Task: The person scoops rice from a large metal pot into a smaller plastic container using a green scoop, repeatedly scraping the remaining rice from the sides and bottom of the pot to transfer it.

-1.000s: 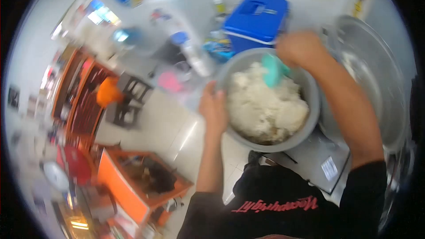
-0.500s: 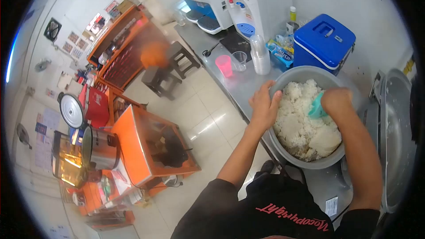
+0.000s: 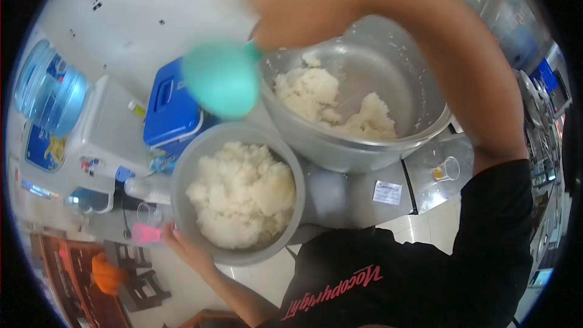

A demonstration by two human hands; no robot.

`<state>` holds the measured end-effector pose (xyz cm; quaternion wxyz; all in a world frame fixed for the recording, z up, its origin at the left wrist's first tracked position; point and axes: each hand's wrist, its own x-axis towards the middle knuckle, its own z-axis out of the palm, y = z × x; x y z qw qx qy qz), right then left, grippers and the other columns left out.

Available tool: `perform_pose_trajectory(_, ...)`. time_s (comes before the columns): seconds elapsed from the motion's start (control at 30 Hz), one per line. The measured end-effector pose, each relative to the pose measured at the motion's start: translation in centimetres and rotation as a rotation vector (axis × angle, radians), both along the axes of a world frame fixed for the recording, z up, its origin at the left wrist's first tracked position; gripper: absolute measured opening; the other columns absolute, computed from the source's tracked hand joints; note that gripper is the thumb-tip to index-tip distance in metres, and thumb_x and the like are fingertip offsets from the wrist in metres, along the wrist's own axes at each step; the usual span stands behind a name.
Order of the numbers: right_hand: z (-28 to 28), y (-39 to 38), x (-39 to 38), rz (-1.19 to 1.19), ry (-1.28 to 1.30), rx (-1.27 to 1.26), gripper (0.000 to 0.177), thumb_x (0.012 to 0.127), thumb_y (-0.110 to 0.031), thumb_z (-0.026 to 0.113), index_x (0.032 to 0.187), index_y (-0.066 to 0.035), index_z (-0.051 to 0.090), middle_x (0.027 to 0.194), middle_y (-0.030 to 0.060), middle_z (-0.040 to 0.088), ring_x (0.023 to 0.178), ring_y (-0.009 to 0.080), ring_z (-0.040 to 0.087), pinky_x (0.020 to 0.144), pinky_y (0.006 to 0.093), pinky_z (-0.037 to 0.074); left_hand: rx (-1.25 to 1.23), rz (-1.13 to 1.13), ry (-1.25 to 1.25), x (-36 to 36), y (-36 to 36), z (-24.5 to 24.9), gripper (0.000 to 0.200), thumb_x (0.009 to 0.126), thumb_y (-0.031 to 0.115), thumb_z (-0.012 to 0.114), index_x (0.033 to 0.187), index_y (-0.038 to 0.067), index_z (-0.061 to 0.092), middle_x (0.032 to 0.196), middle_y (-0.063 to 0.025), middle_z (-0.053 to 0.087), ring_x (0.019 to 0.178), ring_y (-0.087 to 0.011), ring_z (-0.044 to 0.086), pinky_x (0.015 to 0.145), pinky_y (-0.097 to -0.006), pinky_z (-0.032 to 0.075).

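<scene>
My right hand (image 3: 303, 9), smeared by motion, is raised above the rim of a large metal pot (image 3: 346, 157) and grips a teal scoop (image 3: 221, 82). The blurred scoop hangs in the air over the far edge of a grey basin (image 3: 184, 231). White rice (image 3: 240, 197) is heaped in that basin. My left hand (image 3: 182, 248) holds the basin's near left rim, its fingers along the outer side. Clumps of rice (image 3: 310, 91) lie in the pot, with bare metal showing beside them and grains stuck to the wall.
A blue cooler box (image 3: 173, 106) stands behind the basin, beside a white water dispenser (image 3: 112, 118). On the counter are a pink cup (image 3: 146, 233), stacked clear cups (image 3: 146, 189), a label (image 3: 387, 192) and a clear cup (image 3: 447, 170) lying on its side. Stools (image 3: 143, 291) stand on the floor.
The view has swung right, bringing the pot into sight. My right hand has lifted the scoop out of the basin's rice. My left hand stays at the basin's rim.
</scene>
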<state>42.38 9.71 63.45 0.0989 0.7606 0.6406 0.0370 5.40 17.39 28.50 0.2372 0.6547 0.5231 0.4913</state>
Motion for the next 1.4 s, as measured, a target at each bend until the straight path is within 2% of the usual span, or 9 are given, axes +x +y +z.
perform_pose_trajectory(0.13, -3.8, -4.0, 11.2, -0.245, 0.078, -0.058, 0.035, 0.086, -0.017, 0.049, 0.071, 0.009, 0.068, 0.064, 0.0228, 0.066, 0.048, 0.0319, 0.063, 0.054, 0.0446, 0.053, -0.093, 0.008, -0.134, 1.0, -0.6, -2.4, 0.048, 0.11, 0.035, 0.041, 0.139, -0.003, 0.048, 0.139, -0.0185, 0.05, 0.131, -0.0303, 0.046, 0.114, -0.0419, 0.033)
perform_pose_trajectory(0.27, -13.2, -4.5, 20.6, -0.522, -0.044, -0.29, 0.022, 0.083, -0.01, 0.056, 0.082, 0.006, 0.072, 0.077, 0.0222, 0.071, 0.068, 0.0343, 0.071, 0.063, 0.0465, 0.056, -0.135, 0.044, -0.026, 0.7, -0.3, -2.3, 0.053, 0.109, 0.036, 0.04, 0.144, -0.004, 0.043, 0.147, -0.02, 0.044, 0.137, -0.0316, 0.042, 0.116, -0.0421, 0.031)
perform_pose_trajectory(0.4, -20.9, -4.1, 25.4, -0.219, -0.137, -0.384, 0.023, 0.078, -0.009, 0.07, 0.099, -0.003, 0.077, 0.098, 0.0217, 0.074, 0.09, 0.0358, 0.073, 0.073, 0.0459, 0.059, -0.167, 0.063, -0.003, 0.5, -0.5, -2.3, 0.055, 0.109, 0.035, 0.039, 0.147, -0.004, 0.039, 0.15, -0.0205, 0.042, 0.14, -0.0322, 0.04, 0.117, -0.0422, 0.03)
perform_pose_trajectory(0.5, -24.7, -2.0, 25.0, -0.141, -0.02, -0.197, 0.02, 0.077, -0.01, 0.07, 0.094, -0.001, 0.077, 0.098, 0.0234, 0.073, 0.09, 0.037, 0.073, 0.075, 0.0474, 0.059, -0.201, 0.105, -0.025, 1.2, -1.2, -1.6, 0.053, 0.109, 0.035, 0.04, 0.145, -0.004, 0.042, 0.147, -0.0194, 0.044, 0.137, -0.0322, 0.042, 0.115, -0.0424, 0.032)
perform_pose_trajectory(0.63, -22.3, 0.2, 19.9, -0.121, 0.073, -0.218, 0.02, 0.079, -0.01, 0.068, 0.091, 0.003, 0.075, 0.099, 0.0245, 0.073, 0.091, 0.0368, 0.073, 0.076, 0.0482, 0.059, -0.203, 0.13, 0.085, 1.7, -1.3, -0.9, 0.051, 0.109, 0.035, 0.04, 0.142, -0.003, 0.045, 0.143, -0.0181, 0.047, 0.133, -0.0317, 0.045, 0.113, -0.0422, 0.035)
perform_pose_trajectory(0.7, -20.7, 0.7, 19.8, -0.089, 0.078, -0.414, 0.021, 0.082, -0.011, 0.065, 0.091, 0.006, 0.074, 0.098, 0.0258, 0.072, 0.089, 0.0381, 0.073, 0.075, 0.0484, 0.058, -0.246, 0.121, -0.01, 2.3, -1.4, -0.8, 0.05, 0.108, 0.035, 0.042, 0.141, -0.002, 0.047, 0.141, -0.0173, 0.048, 0.131, -0.031, 0.047, 0.111, -0.0414, 0.036)
perform_pose_trajectory(0.83, -21.8, 0.8, 20.6, -0.124, 0.171, -0.37, 0.02, 0.085, -0.012, 0.062, 0.088, 0.003, 0.074, 0.091, 0.0256, 0.072, 0.085, 0.0403, 0.072, 0.074, 0.0495, 0.056, -0.268, 0.121, 0.06, 3.3, -1.5, 0.1, 0.051, 0.108, 0.035, 0.043, 0.142, -0.001, 0.046, 0.14, -0.0168, 0.049, 0.129, -0.03, 0.049, 0.11, -0.0409, 0.037)
perform_pose_trajectory(1.0, -25.2, 0.4, 20.8, -0.068, 0.484, -0.402, 0.041, 0.098, -0.032, 0.057, 0.088, 0.006, 0.07, 0.08, 0.0249, 0.068, 0.076, 0.0419, 0.068, 0.07, 0.0503, 0.053, -0.209, 0.041, -0.017, 2.6, -1.1, -0.8, 0.055, 0.106, 0.039, 0.047, 0.144, -0.001, 0.043, 0.139, -0.0175, 0.049, 0.129, -0.0296, 0.049, 0.11, -0.042, 0.037)
perform_pose_trajectory(1.4, -26.5, -1.4, 18.7, 0.103, 0.673, -0.268, 0.044, 0.097, -0.035, 0.06, 0.079, 0.004, 0.068, 0.071, 0.0244, 0.063, 0.066, 0.0393, 0.061, 0.066, 0.0495, 0.048, -0.215, -0.025, -0.057, 1.9, -0.8, -1.3, 0.061, 0.105, 0.045, 0.049, 0.143, -0.002, 0.042, 0.139, -0.0182, 0.046, 0.129, -0.0296, 0.048, 0.109, -0.0421, 0.037)
